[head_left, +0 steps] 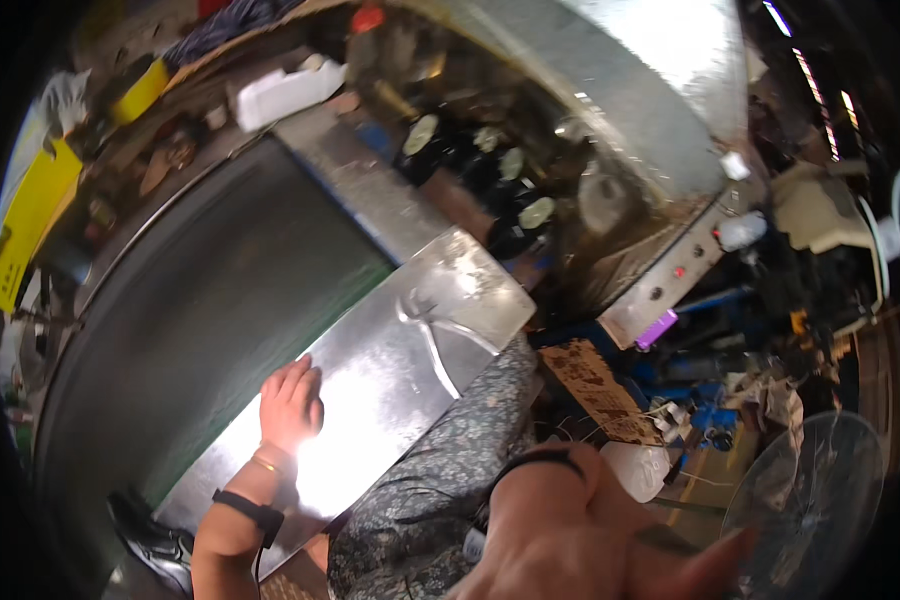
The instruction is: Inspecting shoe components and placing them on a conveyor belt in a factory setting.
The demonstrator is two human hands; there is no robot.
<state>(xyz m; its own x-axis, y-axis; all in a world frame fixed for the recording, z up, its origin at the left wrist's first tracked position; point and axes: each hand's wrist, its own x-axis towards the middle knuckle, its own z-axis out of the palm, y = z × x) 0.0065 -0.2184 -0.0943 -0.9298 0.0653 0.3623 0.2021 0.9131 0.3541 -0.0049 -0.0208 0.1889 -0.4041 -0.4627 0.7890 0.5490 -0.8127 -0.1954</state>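
Pressing my left hand (290, 405) flat, fingers together, on the metal sheet (390, 370) running near-left to far-right; my right hand (610, 545) blurs open, empty.

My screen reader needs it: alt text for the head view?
Left hand lies flat on a shiny metal sheet, near metal pliers. Right hand is raised close to the camera, blurred, beside a fan.

Just one view here, a head-worn fisheye looking steeply down and tilted, so straight edges bow near the rim. It sits close over the metal sheet (390, 380), with the left hand (290, 405) mid-frame and the right hand (590, 540) huge and blurry right under the lens. No second view to overlap with.
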